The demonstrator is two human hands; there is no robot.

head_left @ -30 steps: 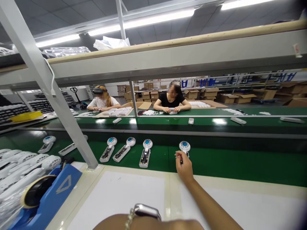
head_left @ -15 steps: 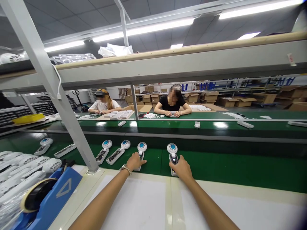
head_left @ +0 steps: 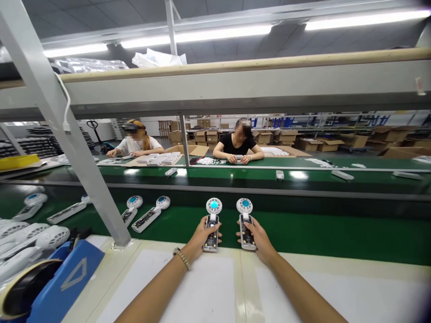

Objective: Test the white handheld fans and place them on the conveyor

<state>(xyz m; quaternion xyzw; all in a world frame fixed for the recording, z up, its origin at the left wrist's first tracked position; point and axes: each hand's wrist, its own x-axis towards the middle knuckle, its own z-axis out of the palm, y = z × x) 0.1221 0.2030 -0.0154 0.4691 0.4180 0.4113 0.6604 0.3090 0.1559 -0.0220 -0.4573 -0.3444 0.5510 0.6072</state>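
My left hand (head_left: 202,234) grips a white handheld fan (head_left: 213,206) by its handle, thumb on top and fingertips curled round the far side. Its round head has vents and a glowing blue centre, and the handle casing is off, baring a dark circuit board. A second, similar fan (head_left: 244,206) is in my right hand (head_left: 258,237), the thumb pressing on its exposed board. Both fans point head away from me, side by side with a gap between them, over the near edge of the green belt (head_left: 303,231).
More opened fans (head_left: 151,214) lie on the belt at left, partly behind a slanted grey post (head_left: 81,148). Finished-looking white fans (head_left: 37,235) are piled beside a blue tape dispenser (head_left: 72,278). Across the belt sit two people (head_left: 238,146) at work. A shelf beam (head_left: 235,85) spans overhead.
My left hand has lifted its fan and carried it right, close to the other one; its centre now glows brighter. My right hand has closed round its fan. The view has shifted slightly.
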